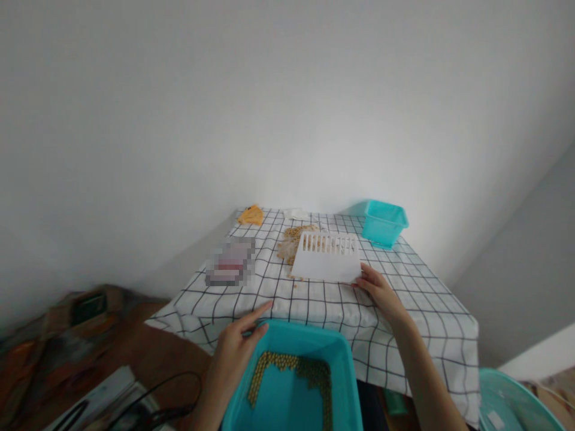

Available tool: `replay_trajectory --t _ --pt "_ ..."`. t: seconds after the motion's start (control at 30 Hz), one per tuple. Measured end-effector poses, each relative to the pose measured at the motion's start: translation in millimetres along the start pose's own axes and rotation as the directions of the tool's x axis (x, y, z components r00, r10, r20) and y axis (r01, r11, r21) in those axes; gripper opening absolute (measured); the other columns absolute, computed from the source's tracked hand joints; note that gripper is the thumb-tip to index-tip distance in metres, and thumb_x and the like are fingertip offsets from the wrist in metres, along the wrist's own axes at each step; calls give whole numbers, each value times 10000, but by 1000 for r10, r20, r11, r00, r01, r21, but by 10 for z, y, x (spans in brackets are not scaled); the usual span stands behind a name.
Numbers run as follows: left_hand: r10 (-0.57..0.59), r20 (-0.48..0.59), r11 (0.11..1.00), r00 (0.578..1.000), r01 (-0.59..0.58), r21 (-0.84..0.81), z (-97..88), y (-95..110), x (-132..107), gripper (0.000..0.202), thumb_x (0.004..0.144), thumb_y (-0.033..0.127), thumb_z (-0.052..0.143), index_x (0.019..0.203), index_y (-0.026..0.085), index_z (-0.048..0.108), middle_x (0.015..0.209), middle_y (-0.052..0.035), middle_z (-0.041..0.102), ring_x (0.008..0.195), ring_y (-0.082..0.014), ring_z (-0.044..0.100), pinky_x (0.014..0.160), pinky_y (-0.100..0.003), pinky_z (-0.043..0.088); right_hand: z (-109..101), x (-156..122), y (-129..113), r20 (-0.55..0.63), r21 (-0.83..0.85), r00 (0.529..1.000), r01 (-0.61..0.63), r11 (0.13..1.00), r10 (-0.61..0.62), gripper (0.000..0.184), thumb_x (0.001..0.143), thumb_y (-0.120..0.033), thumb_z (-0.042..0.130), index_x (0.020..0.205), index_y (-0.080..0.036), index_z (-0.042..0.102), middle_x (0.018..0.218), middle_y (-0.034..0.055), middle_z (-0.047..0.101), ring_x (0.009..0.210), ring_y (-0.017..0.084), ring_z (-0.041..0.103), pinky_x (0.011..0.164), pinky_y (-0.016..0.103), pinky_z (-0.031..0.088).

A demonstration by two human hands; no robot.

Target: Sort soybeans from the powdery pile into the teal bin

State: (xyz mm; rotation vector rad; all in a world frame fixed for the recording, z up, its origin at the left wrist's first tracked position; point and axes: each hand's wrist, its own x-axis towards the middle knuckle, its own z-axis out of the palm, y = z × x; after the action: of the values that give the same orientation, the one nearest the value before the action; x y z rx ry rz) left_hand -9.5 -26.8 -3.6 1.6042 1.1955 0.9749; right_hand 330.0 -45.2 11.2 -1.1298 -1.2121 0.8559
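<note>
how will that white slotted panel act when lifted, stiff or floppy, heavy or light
The white slotted panel is probably stiff: its edges look straight with the right hand at one corner. Likely light too, as it seems thin and has slots.

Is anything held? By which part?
Right hand holds the white board by its near right corner. Left hand apparently holds the teal bin by its rim.

Single head-worn view, taken from the near side of the table [417, 287] and directed forward and downward across it to the pale wall [287, 108], which fills the upper half. Nearest the lens is a tub [309, 331], cut by the lower edge; the left hand [236, 347] and right hand [377, 292] lie beyond the lower edge's forearms, the basket [385, 224] farthest.
</note>
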Motion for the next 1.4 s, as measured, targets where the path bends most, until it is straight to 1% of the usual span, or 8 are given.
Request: replay_trajectory --t 0.37,0.47,0.63,0.73,0.93,1.13,1.23,1.4 --pt "-25 19 1000 1000 25 8 -5 15 -13 540 792 389 623 1284 172 665 1152 -117 768 1092 -345 691 891 -454 570 0 -25 -31 23 -38 1000 7 999 -6 379 767 -335 699 1142 -276 703 1099 64 717 914 211 648 813 361 545" --pt "-33 20 999 999 33 1 -5 15 -12 552 785 387 619 1288 164 662 1207 -125 744 1061 -342 702 859 -447 581 -2 -25 -37 27 -54 1000 2 999 -1 378 764 -329 698 1137 -268 709 1086 66 721 861 201 647 797 360 543" --pt "-36 11 999 999 36 -16 0 37 -9 562 759 392 639 1270 162 675 1297 -120 696 1055 -327 705 853 -418 584 7 -25 -49 76 -33 997 13 999 -10 413 765 -335 689 1172 -267 697 1138 70 717 969 229 654 841 366 538" --pt "-38 6 999 999 38 -26 1 61 -14 565 746 397 649 1256 156 685 1252 -123 722 1039 -321 711 843 -404 584 12 -28 -48 92 -17 996 0 1000 1 422 774 -336 684 1192 -275 687 1117 67 726 988 238 659 837 369 540" --pt "-39 -18 999 999 39 -11 -10 77 -26 542 737 387 660 1227 160 707 1007 -104 807 973 -320 725 815 -397 583 12 -26 -14 103 26 995 -20 999 17 385 773 -321 694 1154 -270 705 1099 61 732 978 230 668 846 370 548" --pt "-47 13 997 999 48 -54 -15 33 -12 565 758 386 648 1263 137 680 993 -115 805 1001 -329 716 793 -396 584 -40 -11 19 102 46 993 -65 997 60 388 740 -312 712 1123 -254 721 1160 74 717 1040 255 649 857 384 545" --pt "-48 8 997 999 49 -56 -12 29 -3 542 751 382 657 1235 140 698 1030 -112 801 997 -321 717 805 -392 580 -64 -8 22 65 66 995 -86 994 82 390 722 -296 714 1110 -256 726 1162 71 719 1052 261 647 891 397 529" --pt "-36 -13 998 999 36 -50 -13 27 2 512 725 375 685 1188 160 727 1114 -95 783 949 -288 725 846 -380 565 -61 -7 24 -39 111 995 -85 990 90 394 718 -304 718 1108 -258 722 1144 77 723 1010 265 663 831 384 554"
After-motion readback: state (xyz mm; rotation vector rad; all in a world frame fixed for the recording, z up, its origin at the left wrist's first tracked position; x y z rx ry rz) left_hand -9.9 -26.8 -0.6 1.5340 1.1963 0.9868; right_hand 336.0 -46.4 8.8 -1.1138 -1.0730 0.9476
